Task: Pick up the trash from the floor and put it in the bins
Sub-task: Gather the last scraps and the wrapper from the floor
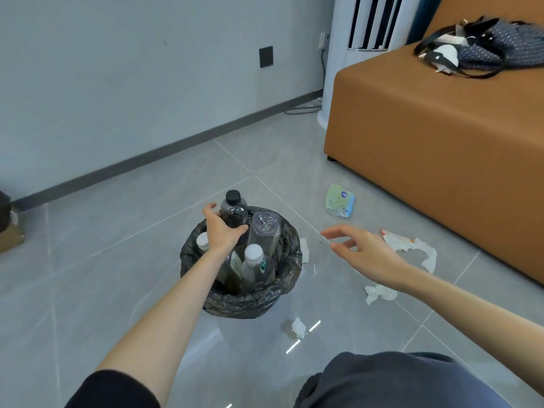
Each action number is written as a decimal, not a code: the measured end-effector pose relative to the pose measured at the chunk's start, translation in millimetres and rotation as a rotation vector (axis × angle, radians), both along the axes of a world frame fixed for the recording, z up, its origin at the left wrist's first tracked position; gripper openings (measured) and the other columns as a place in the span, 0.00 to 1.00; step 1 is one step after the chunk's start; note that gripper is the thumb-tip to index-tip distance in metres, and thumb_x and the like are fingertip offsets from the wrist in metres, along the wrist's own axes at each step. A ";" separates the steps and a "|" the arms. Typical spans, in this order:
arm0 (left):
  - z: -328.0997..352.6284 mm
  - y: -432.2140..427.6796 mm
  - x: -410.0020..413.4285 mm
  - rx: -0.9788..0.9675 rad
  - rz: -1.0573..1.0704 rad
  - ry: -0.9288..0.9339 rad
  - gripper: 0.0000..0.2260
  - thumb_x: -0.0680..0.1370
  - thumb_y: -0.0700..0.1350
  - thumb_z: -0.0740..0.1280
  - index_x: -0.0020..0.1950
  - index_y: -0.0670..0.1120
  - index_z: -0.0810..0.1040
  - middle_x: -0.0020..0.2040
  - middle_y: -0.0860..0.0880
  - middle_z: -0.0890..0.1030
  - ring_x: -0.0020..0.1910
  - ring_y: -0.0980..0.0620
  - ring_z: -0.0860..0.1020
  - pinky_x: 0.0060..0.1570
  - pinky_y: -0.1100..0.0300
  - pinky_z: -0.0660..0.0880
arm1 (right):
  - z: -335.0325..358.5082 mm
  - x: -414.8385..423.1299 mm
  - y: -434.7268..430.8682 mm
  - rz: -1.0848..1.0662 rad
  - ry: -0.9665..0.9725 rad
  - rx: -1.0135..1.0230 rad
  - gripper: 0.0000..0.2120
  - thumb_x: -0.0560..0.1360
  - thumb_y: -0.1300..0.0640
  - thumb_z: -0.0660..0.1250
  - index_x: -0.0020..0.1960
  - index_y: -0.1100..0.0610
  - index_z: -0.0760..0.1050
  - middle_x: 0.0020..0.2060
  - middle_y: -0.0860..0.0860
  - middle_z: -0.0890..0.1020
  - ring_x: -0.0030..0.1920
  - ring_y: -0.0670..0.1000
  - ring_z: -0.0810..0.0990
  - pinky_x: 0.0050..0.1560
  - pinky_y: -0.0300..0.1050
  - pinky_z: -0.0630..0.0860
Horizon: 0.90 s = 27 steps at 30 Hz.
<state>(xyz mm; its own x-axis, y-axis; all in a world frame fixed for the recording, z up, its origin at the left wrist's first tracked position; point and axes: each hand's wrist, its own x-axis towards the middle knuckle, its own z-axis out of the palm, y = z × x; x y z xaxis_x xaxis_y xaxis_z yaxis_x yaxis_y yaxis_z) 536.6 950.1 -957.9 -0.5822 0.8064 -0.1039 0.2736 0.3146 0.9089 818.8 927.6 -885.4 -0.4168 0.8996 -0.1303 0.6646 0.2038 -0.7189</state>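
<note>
Bottle of dark plastic [234,212], black-capped, sits clasped by the left grip [222,231] at the black-bagged bin [244,301]. Right grip [365,251] hovers spread, empty.

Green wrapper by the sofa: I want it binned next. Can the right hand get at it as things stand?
Probably yes: the right hand is open and empty, and only bare floor lies between it and the green wrapper.

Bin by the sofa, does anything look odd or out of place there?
The bin is overstuffed: bottles poke above its rim, and the left hand grips a dark bottle among them. Tissues and a green wrapper lie on the floor.
</note>
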 end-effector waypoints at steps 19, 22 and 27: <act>7.6 -21.4 127.9 0.215 -0.626 0.200 0.17 0.77 0.37 0.62 0.66 0.47 0.71 0.64 0.50 0.72 0.57 0.57 0.74 0.60 0.60 0.72 | -31.0 44.6 15.0 -0.198 -0.005 -0.090 0.14 0.78 0.58 0.61 0.62 0.50 0.75 0.58 0.43 0.78 0.48 0.47 0.78 0.50 0.37 0.68; -25.2 -28.7 147.4 0.090 -0.777 0.226 0.17 0.77 0.36 0.62 0.65 0.47 0.72 0.63 0.48 0.73 0.55 0.54 0.76 0.59 0.60 0.73 | -46.0 59.5 17.0 -0.255 0.033 -0.166 0.13 0.78 0.59 0.62 0.61 0.51 0.75 0.58 0.45 0.78 0.52 0.46 0.77 0.50 0.39 0.69; -97.5 -44.0 157.1 -0.196 -0.819 0.267 0.17 0.77 0.37 0.62 0.65 0.47 0.72 0.64 0.46 0.72 0.57 0.49 0.75 0.60 0.56 0.72 | -75.3 74.9 17.9 -0.266 0.019 -0.236 0.15 0.78 0.59 0.61 0.62 0.51 0.75 0.56 0.45 0.78 0.54 0.46 0.75 0.52 0.38 0.67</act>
<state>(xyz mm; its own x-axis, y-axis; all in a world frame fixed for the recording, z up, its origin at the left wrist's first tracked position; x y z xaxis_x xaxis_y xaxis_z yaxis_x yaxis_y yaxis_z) 693.7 906.2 -1055.4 0.1466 0.9628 -0.2272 0.6766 0.0700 0.7330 893.7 945.5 -960.8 -0.1766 0.9230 -0.3418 0.6581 -0.1475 -0.7383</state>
